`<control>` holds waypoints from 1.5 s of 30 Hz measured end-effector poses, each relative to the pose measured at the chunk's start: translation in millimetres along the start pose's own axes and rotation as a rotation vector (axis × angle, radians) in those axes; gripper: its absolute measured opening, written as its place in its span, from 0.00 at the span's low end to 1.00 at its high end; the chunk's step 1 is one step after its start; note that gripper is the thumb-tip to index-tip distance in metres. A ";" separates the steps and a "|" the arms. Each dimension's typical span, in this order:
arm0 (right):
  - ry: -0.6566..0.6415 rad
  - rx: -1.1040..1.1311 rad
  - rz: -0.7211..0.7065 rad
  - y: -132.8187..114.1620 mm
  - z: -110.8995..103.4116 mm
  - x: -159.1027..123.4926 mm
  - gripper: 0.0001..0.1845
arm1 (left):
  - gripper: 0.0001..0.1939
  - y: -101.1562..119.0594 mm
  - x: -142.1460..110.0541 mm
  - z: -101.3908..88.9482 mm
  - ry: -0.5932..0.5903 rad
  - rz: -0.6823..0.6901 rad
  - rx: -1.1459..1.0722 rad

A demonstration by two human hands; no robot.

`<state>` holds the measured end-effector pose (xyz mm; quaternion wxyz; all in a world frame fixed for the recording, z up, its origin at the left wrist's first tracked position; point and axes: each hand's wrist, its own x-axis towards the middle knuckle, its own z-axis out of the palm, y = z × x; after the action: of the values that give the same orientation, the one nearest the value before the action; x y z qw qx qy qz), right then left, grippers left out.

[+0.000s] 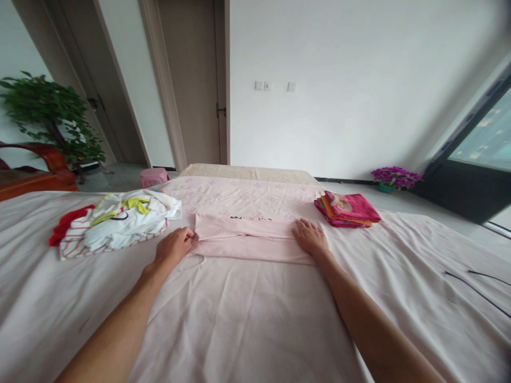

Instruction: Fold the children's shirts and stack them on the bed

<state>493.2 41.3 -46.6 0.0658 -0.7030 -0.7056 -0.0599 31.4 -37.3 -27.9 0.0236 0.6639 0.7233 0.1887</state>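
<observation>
A pale pink garment (247,239) lies folded into a long strip on the pink sheet of the bed (247,319). My left hand (174,247) is closed, pinching the strip's left end. At the strip's right end, my right hand (310,236) lies flat on the cloth with its fingers stretched out.
A loose heap of white, striped and red clothes (115,222) sits to the left. A stack of folded pink and orange clothes (346,209) is to the right. A pink stool (154,176), a potted plant (48,114), purple flowers (395,177) and doors stand beyond the bed.
</observation>
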 end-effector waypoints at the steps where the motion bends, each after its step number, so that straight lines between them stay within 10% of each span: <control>1: -0.001 -0.002 0.001 -0.3 -0.5 -0.2 0.30 | 0.09 -1.5 -0.1 1.4 -0.024 -0.016 0.021; 9: 0.015 -0.005 -0.005 -1.0 -1.6 -1.2 0.29 | 0.17 16.0 -9.0 -2.5 0.288 0.276 -0.016; 14: 0.014 -0.013 -0.008 -1.3 -3.6 -2.6 0.28 | 0.25 34.2 -12.4 18.7 0.118 0.576 -0.091; 19: 0.024 0.029 0.017 1.6 -5.6 -4.6 0.26 | 0.27 25.9 -11.9 42.5 -0.017 0.562 -0.020; 36: -0.293 0.356 0.316 43.8 -45.5 4.7 0.16 | 0.21 15.2 -4.9 52.8 0.132 0.644 -0.111; 45: -0.246 0.457 0.391 38.0 -44.0 0.4 0.14 | 0.20 15.2 -6.6 52.9 0.139 0.631 -0.130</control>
<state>531.5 34.0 -3.6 0.1463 -0.7943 -0.5550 0.1994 61.7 -30.3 -73.9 -0.0431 0.8378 0.4683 0.2775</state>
